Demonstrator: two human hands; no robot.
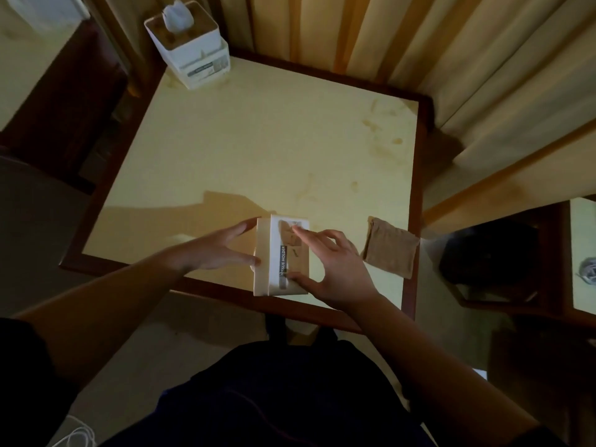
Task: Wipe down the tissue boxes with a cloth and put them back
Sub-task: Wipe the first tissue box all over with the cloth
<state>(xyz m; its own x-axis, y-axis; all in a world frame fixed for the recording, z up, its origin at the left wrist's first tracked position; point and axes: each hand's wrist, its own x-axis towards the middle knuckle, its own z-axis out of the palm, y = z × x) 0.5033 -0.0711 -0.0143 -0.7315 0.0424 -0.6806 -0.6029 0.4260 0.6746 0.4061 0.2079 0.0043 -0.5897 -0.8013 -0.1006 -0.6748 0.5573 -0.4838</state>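
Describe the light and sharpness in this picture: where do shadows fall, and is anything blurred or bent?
Head view: dim, warm light; the hands cast a shadow on the table left of the near tissue box. The far tissue box and its tissue look soft. Wide-angle bending skews the table edges. The folded cloth stays readable.

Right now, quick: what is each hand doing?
Left hand: open, straight fingers against the tissue holder box's left side.
Right hand: fingers and thumb grip that box's label face.
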